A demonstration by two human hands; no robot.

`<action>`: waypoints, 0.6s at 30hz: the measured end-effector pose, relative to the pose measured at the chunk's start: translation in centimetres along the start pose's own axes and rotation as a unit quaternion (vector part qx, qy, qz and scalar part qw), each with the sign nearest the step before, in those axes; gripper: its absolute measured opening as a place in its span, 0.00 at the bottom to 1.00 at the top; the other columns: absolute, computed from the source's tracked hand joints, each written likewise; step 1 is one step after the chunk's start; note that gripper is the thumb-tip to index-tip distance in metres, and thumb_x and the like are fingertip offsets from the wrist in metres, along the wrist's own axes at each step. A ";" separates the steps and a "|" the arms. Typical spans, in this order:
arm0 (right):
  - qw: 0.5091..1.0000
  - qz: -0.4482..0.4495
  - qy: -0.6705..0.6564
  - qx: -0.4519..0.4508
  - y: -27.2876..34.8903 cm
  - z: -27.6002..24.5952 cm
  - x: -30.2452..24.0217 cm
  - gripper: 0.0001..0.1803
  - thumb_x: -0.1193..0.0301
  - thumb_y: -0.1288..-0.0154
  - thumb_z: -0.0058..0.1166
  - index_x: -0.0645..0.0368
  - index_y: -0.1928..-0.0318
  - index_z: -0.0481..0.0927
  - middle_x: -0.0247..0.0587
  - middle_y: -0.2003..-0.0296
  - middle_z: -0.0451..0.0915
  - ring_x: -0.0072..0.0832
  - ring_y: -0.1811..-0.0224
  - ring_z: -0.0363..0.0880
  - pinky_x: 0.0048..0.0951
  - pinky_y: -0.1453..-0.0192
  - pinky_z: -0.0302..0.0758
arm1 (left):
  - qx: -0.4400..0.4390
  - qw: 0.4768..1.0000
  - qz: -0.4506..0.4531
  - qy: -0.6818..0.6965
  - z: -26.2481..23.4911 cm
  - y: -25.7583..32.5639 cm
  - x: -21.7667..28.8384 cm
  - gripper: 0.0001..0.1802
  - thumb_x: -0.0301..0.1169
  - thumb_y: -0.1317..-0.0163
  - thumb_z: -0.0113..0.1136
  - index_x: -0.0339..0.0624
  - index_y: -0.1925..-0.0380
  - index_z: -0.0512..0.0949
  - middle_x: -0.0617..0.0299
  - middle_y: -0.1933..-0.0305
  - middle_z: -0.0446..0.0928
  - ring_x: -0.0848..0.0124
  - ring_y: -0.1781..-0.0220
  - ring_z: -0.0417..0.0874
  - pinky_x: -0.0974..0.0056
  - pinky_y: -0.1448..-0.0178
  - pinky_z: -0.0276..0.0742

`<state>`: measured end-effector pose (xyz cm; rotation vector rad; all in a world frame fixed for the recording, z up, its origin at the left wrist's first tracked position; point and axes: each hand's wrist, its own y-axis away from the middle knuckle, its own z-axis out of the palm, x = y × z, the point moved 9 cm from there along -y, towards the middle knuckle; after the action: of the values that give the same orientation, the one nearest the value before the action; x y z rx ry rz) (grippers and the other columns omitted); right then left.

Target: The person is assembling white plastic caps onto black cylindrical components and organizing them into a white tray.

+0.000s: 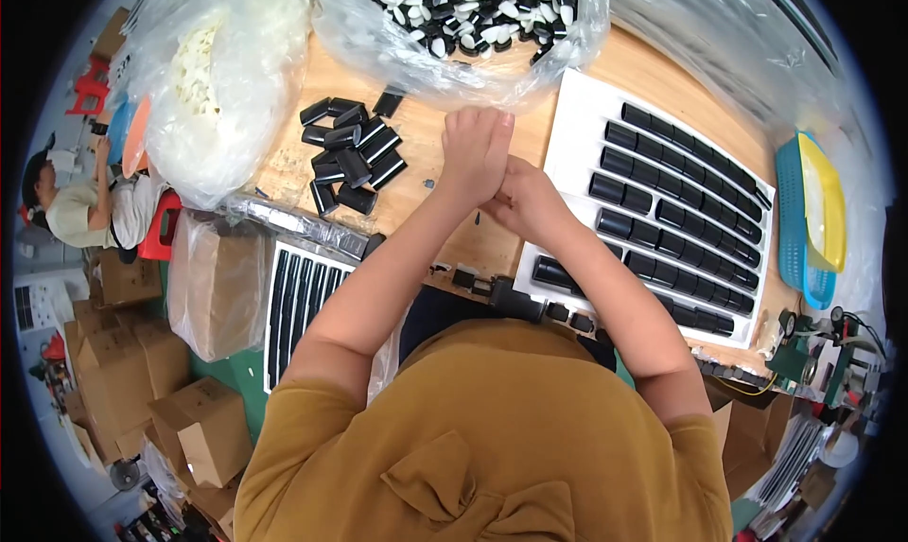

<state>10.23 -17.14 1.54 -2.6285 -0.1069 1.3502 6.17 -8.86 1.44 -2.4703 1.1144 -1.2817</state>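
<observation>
Over the wooden table (430,131), my left hand (473,154) and my right hand (532,200) meet, fingers closed together. Whatever lies between them is hidden. To their left is a loose pile of short, glossy black tube-like pieces (353,166). Close by on the right, a white tray (574,116) carries rows of similar black pieces (676,222). Past my hands, a clear plastic bag (355,45) lies open with many small black and white oval pieces (473,8) inside.
A plastic bag of cream-coloured parts (199,74) sits at the far left. Blue and yellow baskets (818,206) stand at the right edge. Below the table's left side are another filled tray (305,282) and cardboard boxes (128,376). Another person (90,206) sits farther left.
</observation>
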 end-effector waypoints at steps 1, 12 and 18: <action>0.999 -0.018 -0.019 0.020 0.1 -0.3 -0.3 0.11 0.78 0.46 0.66 0.61 0.60 0.85 0.48 0.58 0.80 0.45 0.59 0.81 0.37 0.55 0.80 | -0.002 1.000 -0.002 -0.001 -0.1 0.0 0.3 0.22 0.43 0.24 0.37 0.41 0.56 0.79 0.51 0.57 0.76 0.52 0.50 0.69 0.52 0.39 0.59; 0.990 0.072 -0.017 0.117 1.7 -4.5 0.5 0.10 0.77 0.42 0.68 0.59 0.59 0.86 0.34 0.69 0.80 0.24 0.72 0.77 0.25 0.69 0.73 | 0.117 0.978 0.173 0.019 -3.8 -3.4 2.8 0.10 0.32 0.32 0.50 0.40 0.67 0.78 0.48 0.68 0.76 0.46 0.61 0.75 0.49 0.53 0.70; 0.807 0.245 -0.434 0.317 10.2 -12.6 3.0 0.19 0.74 0.35 0.64 0.61 0.46 0.75 0.31 0.70 0.82 0.18 0.71 0.79 0.20 0.64 0.77 | -0.109 0.971 0.035 -0.212 -0.3 -12.1 -7.7 0.10 0.27 0.37 0.51 0.39 0.66 0.83 0.43 0.55 0.81 0.44 0.53 0.83 0.44 0.50 0.78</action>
<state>21.98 -28.40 4.33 -1.3680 0.8040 2.1625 9.79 5.05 1.91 -2.6510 1.2596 -0.5923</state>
